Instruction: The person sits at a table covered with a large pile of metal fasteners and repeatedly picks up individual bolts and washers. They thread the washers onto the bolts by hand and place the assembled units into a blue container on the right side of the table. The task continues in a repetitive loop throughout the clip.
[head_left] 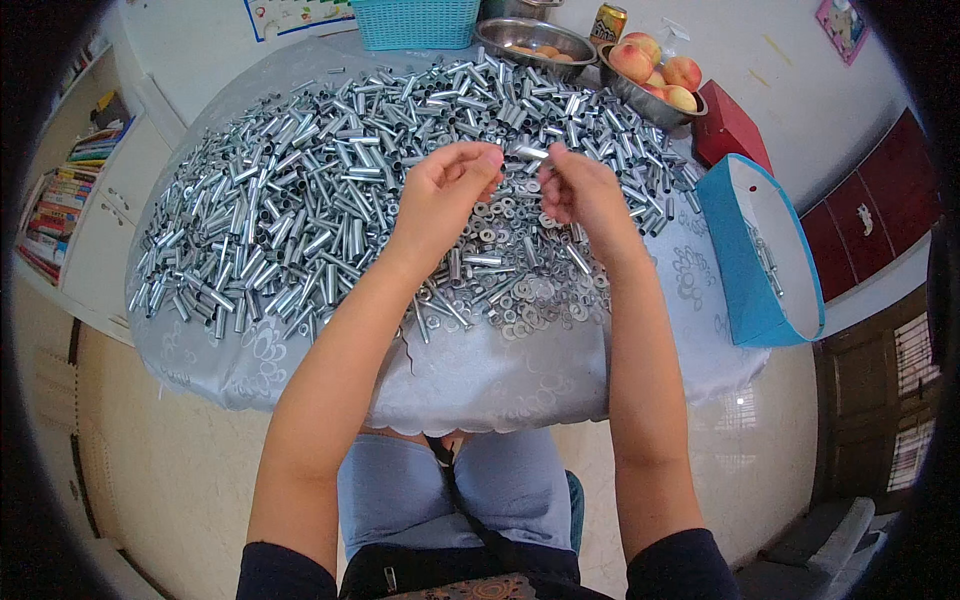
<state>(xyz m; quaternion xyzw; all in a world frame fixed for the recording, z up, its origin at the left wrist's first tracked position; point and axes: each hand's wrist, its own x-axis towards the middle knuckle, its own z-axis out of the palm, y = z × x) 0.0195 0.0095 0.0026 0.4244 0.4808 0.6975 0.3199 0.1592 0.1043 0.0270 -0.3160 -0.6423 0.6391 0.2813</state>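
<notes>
Over a wide heap of metal sleeves, my two hands are raised close together. My right hand pinches a short shiny metal sleeve between thumb and fingertips, its free end pointing toward my left hand. My left hand is closed in a pinch, thumb against forefinger; whatever lies between those fingertips is too small to make out. Beneath and between the hands lie flat washers and nuts. Several long bolts are mixed in at the heap's near edge.
At the right stands a blue fabric box with several metal bolts inside. Behind the heap are a turquoise basket, a steel bowl, a bowl of peaches, a can and a red box. A pale patterned cloth covers the table.
</notes>
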